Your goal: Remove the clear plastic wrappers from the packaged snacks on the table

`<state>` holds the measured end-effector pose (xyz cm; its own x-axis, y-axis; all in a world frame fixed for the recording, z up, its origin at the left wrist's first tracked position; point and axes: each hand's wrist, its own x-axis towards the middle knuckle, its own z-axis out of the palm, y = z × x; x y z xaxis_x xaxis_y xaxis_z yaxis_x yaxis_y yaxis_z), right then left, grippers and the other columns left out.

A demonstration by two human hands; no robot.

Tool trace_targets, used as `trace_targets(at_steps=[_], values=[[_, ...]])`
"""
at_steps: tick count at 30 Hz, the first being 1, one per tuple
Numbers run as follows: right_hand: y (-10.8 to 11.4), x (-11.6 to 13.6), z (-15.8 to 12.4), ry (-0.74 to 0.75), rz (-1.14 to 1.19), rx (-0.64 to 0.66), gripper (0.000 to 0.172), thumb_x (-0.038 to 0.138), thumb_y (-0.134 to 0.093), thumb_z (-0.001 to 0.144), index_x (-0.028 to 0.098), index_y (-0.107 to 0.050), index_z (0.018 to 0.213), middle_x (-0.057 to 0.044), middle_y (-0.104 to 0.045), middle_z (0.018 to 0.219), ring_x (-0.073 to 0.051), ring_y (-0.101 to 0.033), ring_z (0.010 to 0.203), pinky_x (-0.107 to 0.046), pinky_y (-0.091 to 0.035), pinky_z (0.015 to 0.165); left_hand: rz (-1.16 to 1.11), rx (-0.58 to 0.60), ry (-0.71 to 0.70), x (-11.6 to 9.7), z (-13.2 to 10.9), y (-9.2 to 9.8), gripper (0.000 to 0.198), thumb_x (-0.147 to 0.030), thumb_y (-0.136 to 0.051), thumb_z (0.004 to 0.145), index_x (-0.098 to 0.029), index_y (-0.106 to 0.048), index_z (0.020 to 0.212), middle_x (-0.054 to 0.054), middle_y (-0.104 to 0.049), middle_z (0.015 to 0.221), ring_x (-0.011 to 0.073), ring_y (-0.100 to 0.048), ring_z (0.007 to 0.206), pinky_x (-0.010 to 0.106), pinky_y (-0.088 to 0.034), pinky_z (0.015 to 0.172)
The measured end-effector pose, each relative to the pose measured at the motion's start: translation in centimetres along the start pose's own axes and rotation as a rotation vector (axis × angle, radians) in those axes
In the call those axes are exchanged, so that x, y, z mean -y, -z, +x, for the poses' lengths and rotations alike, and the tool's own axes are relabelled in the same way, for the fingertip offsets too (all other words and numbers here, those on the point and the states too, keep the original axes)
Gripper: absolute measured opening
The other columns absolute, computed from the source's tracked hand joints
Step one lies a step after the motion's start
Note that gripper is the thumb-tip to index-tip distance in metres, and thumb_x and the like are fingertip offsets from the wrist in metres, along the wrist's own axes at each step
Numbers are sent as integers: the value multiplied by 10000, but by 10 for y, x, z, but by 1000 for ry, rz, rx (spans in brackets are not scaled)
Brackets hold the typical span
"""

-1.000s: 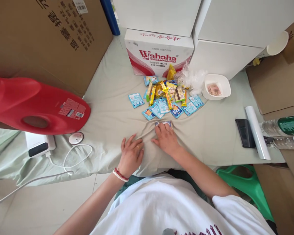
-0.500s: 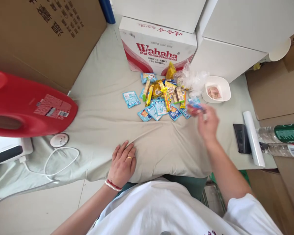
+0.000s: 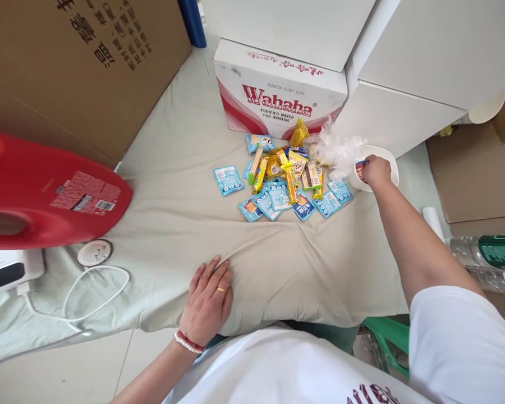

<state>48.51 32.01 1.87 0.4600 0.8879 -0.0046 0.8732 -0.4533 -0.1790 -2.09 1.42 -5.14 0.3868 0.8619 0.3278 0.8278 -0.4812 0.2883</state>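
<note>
My left hand [image 3: 208, 297] lies flat on the pale green cloth [image 3: 164, 224] near the front edge, holding nothing. Over the white bowl [image 3: 393, 163] at the right, my right hand [image 3: 377, 170] pinches a small red and blue packet [image 3: 361, 169]. Its fingertips are partly hidden by the hand itself. Left of the bowl sits crumpled clear plastic [image 3: 340, 150]. Several snack packets are heaped beside it, among them a yellow wrapper [image 3: 290, 182], a light blue packet [image 3: 228, 179] and a dark blue packet [image 3: 304, 206].
Behind the heap stands a Wahaha carton [image 3: 278, 104]. At the left are a red jug [image 3: 54, 191], a large cardboard box [image 3: 76, 73], a round white disc [image 3: 95, 252] and a white cable [image 3: 96, 268]. Plastic bottles [image 3: 496, 251] lie at the right.
My right hand has moved right and up with the packet, from beside the heap to the bowl. The view has shifted slightly. My left hand rests as before.
</note>
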Motion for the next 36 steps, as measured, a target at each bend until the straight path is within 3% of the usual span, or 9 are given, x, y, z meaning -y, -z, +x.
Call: trace_targets(at_steps=[4,8,13,17,20,22,28,32,36], values=[[6,4,-22,37,-36,-311,320,168,-488,955,132,-725,1167,-207,-622,1284,-308,-526,1210,-427,-408,1012,-9,-8,19,-1,1,1,457,-100,-562,884,-237,-620,1316,118,-709,1379,325,-525,1466,568,-408,1210],[18,18,-52,173,53,-467,350,206,-369,1016,153,-681,1165,-174,-647,1138,-297,-554,1125,-459,-409,1027,1,-8,11,-2,2,1,446,-91,-559,878,-235,-616,1296,119,-721,1348,326,-544,1447,569,-429,1193],[24,77,-88,502,-4,-489,429,386,-372,1065,145,-627,1312,-184,-596,1214,-326,-514,1173,-516,-389,1063,-2,-5,9,-2,2,1,433,-80,-565,884,-221,-613,1291,130,-705,1368,341,-522,1460,587,-427,1188],[21,120,-88,565,-81,-396,527,419,-535,1004,164,-536,1465,-192,-529,1388,-352,-464,1240,-512,-406,1030,-99,-43,19,-1,2,5,369,-67,-557,898,-229,-615,1225,121,-717,1295,326,-576,1398,569,-483,1144],[16,122,-69,487,-102,-253,385,256,-482,994,171,-642,1334,-171,-579,1324,-326,-486,1189,-459,-429,983,-238,-155,74,0,1,10,343,-51,-541,893,-239,-610,1172,107,-708,1192,291,-629,1313,498,-568,1046],[13,110,-55,429,-69,-238,378,186,-406,998,155,-683,1253,-172,-594,1270,-303,-489,1157,-434,-423,985,-262,-207,114,0,1,11,324,-54,-543,887,-238,-615,1145,106,-689,1170,291,-637,1287,484,-586,1011],[8,81,-44,419,-110,-166,359,207,-430,976,126,-712,1184,-207,-623,1226,-343,-439,1217,-518,-393,1017,-225,-111,49,1,1,10,275,-51,-567,872,-215,-618,1086,109,-690,1141,324,-628,1290,498,-559,1013],[27,96,-49,462,-135,-210,411,350,-510,967,133,-686,1268,-230,-612,1305,-420,-401,1270,-592,-377,1000,-255,-127,21,2,-1,9,290,-17,-549,849,-198,-616,1064,108,-697,1102,325,-629,1280,496,-556,998],[48,128,-41,496,-77,-340,479,414,-403,1052,85,-711,1213,-248,-614,1305,-405,-421,1316,-543,-383,1008,-252,-136,12,1,-2,10,297,-6,-543,839,-199,-617,1050,99,-705,1065,327,-636,1258,495,-555,971]])
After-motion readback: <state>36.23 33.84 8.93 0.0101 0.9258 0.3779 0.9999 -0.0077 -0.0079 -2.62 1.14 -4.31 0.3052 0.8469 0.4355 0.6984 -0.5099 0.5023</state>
